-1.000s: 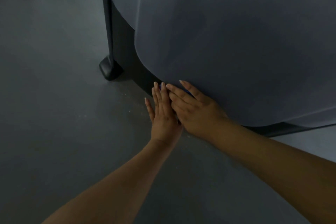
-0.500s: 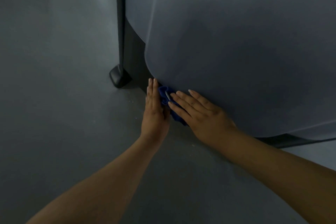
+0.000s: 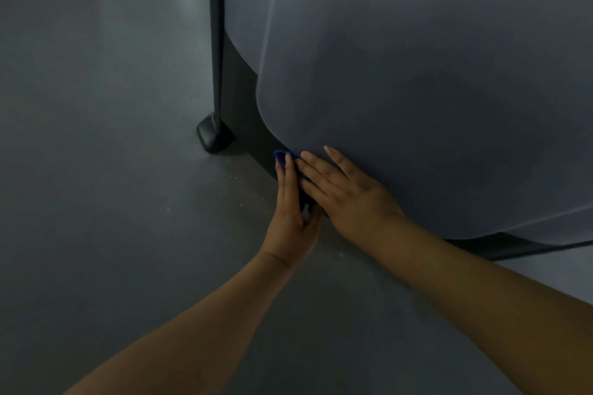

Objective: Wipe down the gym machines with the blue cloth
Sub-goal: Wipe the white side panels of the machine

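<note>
Head view, frame centre: left hand and right hand, both flat and unclenched, pressed the blue cloth against the grey machine panel low down; ungripped, it might slip.

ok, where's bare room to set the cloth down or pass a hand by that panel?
Free: floor left of the post and its foot; also the floor between the two forearms. Crowded: the lower left corner of the panel, where left hand, right hand and cloth bunch against the black base.
</note>
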